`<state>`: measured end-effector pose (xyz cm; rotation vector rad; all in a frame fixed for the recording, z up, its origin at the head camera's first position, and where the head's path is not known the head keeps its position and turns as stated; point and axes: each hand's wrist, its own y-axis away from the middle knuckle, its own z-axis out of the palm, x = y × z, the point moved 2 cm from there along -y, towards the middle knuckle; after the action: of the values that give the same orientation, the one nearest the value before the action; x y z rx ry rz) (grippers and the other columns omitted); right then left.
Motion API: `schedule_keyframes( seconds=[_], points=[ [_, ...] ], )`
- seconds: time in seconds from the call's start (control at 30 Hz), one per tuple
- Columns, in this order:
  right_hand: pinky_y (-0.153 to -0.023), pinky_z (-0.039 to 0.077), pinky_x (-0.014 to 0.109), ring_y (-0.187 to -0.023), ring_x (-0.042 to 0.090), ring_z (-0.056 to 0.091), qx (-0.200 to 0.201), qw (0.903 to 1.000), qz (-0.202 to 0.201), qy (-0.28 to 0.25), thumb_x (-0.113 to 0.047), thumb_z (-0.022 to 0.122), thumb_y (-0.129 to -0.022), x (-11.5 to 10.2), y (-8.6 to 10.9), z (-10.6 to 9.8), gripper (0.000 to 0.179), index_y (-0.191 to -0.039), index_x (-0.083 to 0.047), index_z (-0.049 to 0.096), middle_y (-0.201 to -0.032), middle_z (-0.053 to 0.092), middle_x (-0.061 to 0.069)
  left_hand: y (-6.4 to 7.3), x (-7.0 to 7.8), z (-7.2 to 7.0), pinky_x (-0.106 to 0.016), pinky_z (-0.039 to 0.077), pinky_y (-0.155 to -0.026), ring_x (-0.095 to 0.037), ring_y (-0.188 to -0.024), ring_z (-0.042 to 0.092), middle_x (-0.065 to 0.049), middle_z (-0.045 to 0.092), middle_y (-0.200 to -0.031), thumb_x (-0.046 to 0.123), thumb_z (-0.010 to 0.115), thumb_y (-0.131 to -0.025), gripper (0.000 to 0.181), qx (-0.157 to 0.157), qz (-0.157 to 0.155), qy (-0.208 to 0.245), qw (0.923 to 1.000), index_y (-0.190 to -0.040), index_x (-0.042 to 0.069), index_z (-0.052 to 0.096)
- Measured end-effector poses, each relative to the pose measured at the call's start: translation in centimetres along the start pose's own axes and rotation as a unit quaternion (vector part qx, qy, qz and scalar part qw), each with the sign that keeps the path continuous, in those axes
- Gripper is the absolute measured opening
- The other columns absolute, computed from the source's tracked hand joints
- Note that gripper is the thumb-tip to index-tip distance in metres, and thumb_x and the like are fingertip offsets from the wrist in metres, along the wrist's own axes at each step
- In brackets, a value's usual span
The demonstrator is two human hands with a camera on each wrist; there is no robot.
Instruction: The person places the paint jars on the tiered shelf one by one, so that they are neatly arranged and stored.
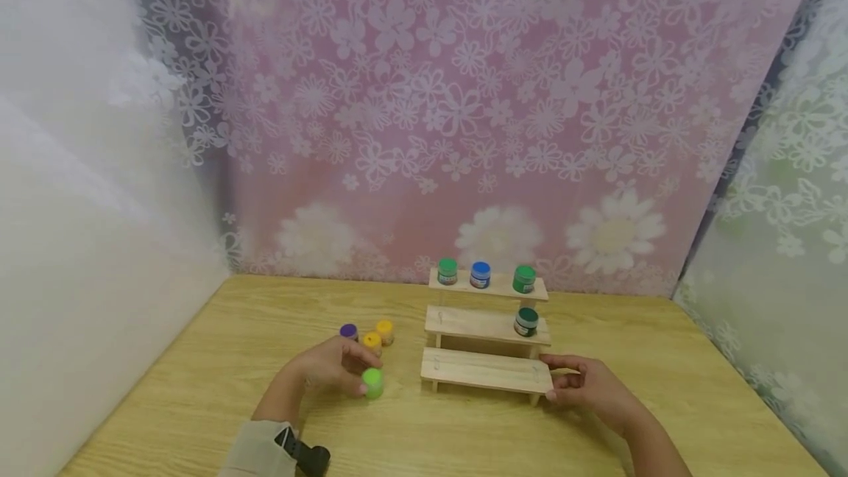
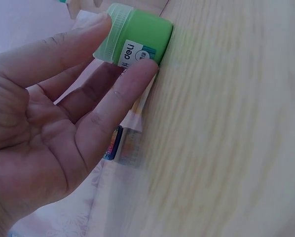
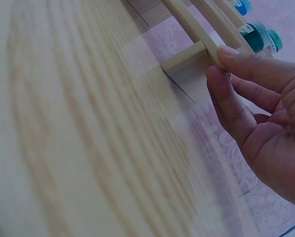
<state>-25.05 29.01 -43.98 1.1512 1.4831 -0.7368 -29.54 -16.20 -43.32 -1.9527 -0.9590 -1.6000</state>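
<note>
In the head view my left hand [image 1: 331,368] is at a light green paint jar [image 1: 372,383] low over the table. Its thumb and a finger pinch the jar [image 2: 145,32] by the lid and the labelled side in the left wrist view. On the right, my right hand [image 1: 589,389] grips the end of the lowest step of a three-step wooden rack [image 1: 483,370]. The right wrist view has the thumb and index finger [image 3: 220,81] on that step's corner.
Behind the left hand stand a purple-lidded jar [image 1: 348,332] and two yellow jars, one yellow jar [image 1: 385,331] farther back. The rack's top step carries a green jar [image 1: 447,271], a blue jar [image 1: 480,274] and another green jar [image 1: 524,279]. A dark green jar [image 1: 526,322] sits on the middle step.
</note>
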Motion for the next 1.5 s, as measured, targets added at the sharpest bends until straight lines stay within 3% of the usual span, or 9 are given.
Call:
schedule_keyframes(
  seconds=[0.33,0.5,0.63,0.83,1.0,1.23,1.5],
  points=[
    [-0.076,0.056,0.033,-0.086,0.018,0.06,-0.003,1.0,-0.002,-0.006,-0.014,0.077,-0.085,0.2,-0.1,0.0,0.074,-0.144,0.01,0.039,-0.099,0.062,0.01,-0.2,0.1,0.0,-0.037,0.053,-0.09,-0.027,-0.103,0.065,-0.014,0.068,-0.113,-0.005,0.08,-0.076,0.039,0.023,0.002,-0.032,0.9992,-0.112,-0.006,0.068],
    [-0.075,0.056,0.033,-0.085,0.018,0.06,-0.005,1.0,0.0,0.001,-0.015,0.077,-0.086,-0.1,-0.2,0.0,0.074,-0.144,0.01,0.038,-0.098,0.062,0.01,-0.3,0.1,-0.1,-0.041,0.052,-0.091,-0.025,-0.105,0.063,-0.009,0.069,-0.111,0.003,0.083,-0.076,0.041,0.066,-0.004,-0.045,0.9968,-0.114,-0.001,0.069],
    [-0.075,0.056,0.032,-0.084,0.017,0.06,-0.003,1.0,-0.007,0.003,-0.015,0.077,-0.086,-0.4,-0.2,0.1,0.075,-0.144,0.01,0.038,-0.095,0.062,0.01,-0.3,0.6,-0.2,-0.043,0.05,-0.092,-0.024,-0.104,0.061,-0.004,0.067,-0.11,0.009,0.084,-0.076,0.043,0.098,0.009,-0.064,0.9931,-0.116,0.001,0.069],
    [-0.076,0.056,0.032,-0.082,0.015,0.057,-0.002,1.0,-0.007,-0.005,-0.014,0.077,-0.086,-0.3,0.1,0.1,0.075,-0.144,0.01,0.037,-0.095,0.06,0.009,-0.5,1.5,0.1,-0.042,0.05,-0.092,-0.026,-0.103,0.059,-0.01,0.066,-0.114,0.007,0.081,-0.079,0.042,0.088,0.047,-0.037,0.9943,-0.118,-0.002,0.068],
    [-0.079,0.056,0.035,-0.083,0.016,0.059,-0.009,0.9998,-0.011,-0.014,-0.013,0.076,-0.086,-0.1,0.3,0.1,0.074,-0.144,0.011,0.037,-0.096,0.061,0.011,-0.6,1.8,0.7,-0.052,0.043,-0.1,-0.024,-0.108,0.059,-0.017,0.064,-0.122,0.009,0.081,-0.081,0.039,0.095,0.056,-0.026,0.9935,-0.118,0.004,0.07],
    [-0.079,0.056,0.035,-0.085,0.017,0.06,-0.015,0.9997,-0.014,-0.01,-0.014,0.076,-0.086,-0.2,0.3,0.0,0.075,-0.143,0.012,0.036,-0.098,0.062,0.011,-0.7,2.3,1.3,-0.059,0.033,-0.106,-0.025,-0.111,0.058,-0.009,0.066,-0.116,0.011,0.08,-0.082,0.037,0.11,0.069,-0.018,0.9913,-0.117,0.007,0.071],
    [-0.078,0.056,0.035,-0.086,0.018,0.059,-0.007,0.9999,-0.009,-0.001,-0.015,0.077,-0.086,-0.1,0.2,0.0,0.074,-0.143,0.01,0.039,-0.1,0.06,0.011,-0.9,3.4,2.1,-0.042,0.051,-0.091,-0.027,-0.118,0.054,-0.008,0.065,-0.116,0.013,0.081,-0.081,0.04,0.131,0.083,-0.02,0.9877,-0.119,0.006,0.069]
  ],
)
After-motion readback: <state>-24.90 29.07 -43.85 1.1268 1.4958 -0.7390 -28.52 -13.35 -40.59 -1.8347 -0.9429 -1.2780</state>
